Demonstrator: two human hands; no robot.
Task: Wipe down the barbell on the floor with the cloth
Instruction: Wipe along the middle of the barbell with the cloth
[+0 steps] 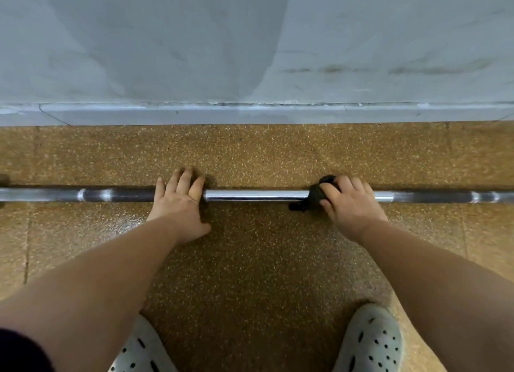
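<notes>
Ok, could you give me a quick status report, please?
Left hand flat on barbell. Right hand grips cloth round it. No obstruction seen.

Glossy metal barbell (pixel 256 195) with matt rough bands, dark cloth (pixel 319 193), speckled floor (pixel 250 154).

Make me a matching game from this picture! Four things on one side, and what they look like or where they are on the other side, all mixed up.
Things:
1. cloth
2. left hand
3. shoes
4. wall

Clues:
A. grey, behind the bar
B. pale, with dark holes
C. lies flat across the bar
D. dark, gripped by the right hand on the bar

Pairs: 1-D, 2-C, 3-B, 4-A.
</notes>
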